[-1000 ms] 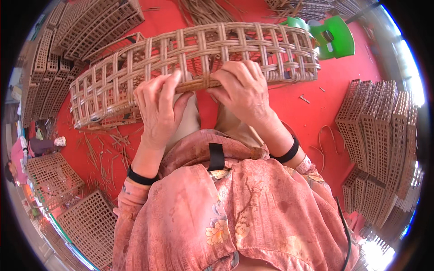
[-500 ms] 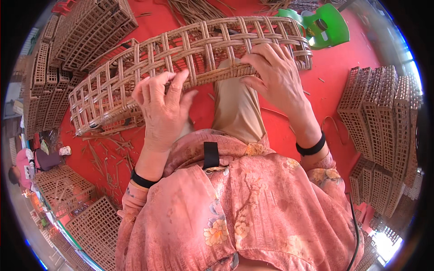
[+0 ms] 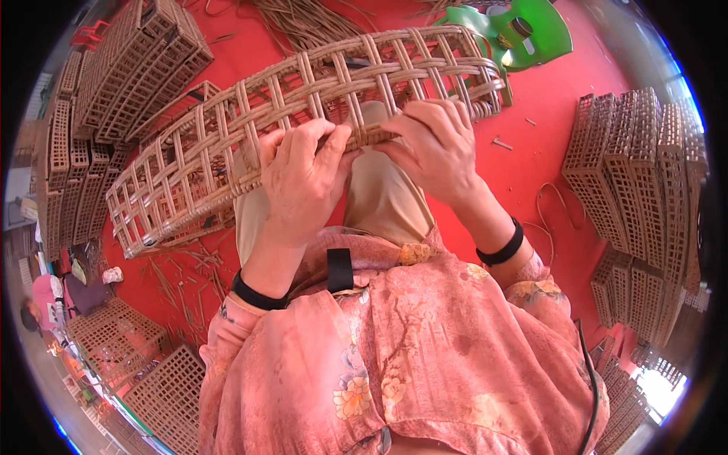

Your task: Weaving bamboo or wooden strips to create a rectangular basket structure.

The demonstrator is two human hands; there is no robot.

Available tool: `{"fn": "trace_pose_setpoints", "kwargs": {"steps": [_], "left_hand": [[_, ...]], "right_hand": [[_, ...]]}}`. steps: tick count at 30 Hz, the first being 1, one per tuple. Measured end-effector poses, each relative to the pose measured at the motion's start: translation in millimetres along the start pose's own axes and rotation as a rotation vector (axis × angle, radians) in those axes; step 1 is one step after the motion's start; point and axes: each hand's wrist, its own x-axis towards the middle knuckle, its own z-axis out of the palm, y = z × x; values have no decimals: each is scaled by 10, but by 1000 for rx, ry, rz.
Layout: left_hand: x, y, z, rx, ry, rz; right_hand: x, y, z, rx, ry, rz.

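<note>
A long woven rattan basket [image 3: 350,86], its sides an open lattice of paired strands, lies tilted across my knees. Its nearer rim [image 3: 371,136] is bound with tightly wrapped strands between my hands. My left hand [image 3: 303,178] is closed on this rim, with fingers curled over it and the thumb below. A short way to its right, my right hand [image 3: 440,152] pinches the same rim between fingers and thumb. The fingertips are partly hidden, so any loose strand in them cannot be made out.
Stacked lattice pieces stand at left [image 3: 140,68] and right [image 3: 633,167]. A green plastic stool [image 3: 552,34] with a jar [image 3: 520,29] on it is at the far right. Loose strands [image 3: 307,21] lie beyond the basket; scraps litter the red floor [image 3: 523,163]. Another person [image 3: 47,292] is at far left.
My left hand has moved right along the rim and closed on it. My right hand has shifted slightly left and down, so the hands are nearer each other.
</note>
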Motion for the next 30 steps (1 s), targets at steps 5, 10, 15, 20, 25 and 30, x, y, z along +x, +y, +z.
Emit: {"fn": "trace_pose_setpoints", "kwargs": {"steps": [5, 10, 15, 20, 25, 30], "left_hand": [[44, 118, -63, -62, 28, -117], [250, 312, 82, -104, 8, 50], [396, 380, 234, -126, -63, 37], [438, 422, 281, -185, -61, -10], [481, 430, 254, -195, -113, 29], [436, 489, 223, -147, -157, -37]], "right_hand": [[-13, 309, -327, -34, -135, 112], [43, 345, -415, -32, -230, 102], [29, 328, -399, -33, -251, 89], [-151, 246, -248, -95, 39, 73], [-264, 284, -264, -28, 109, 121], [-396, 604, -486, -62, 365, 443]]}}
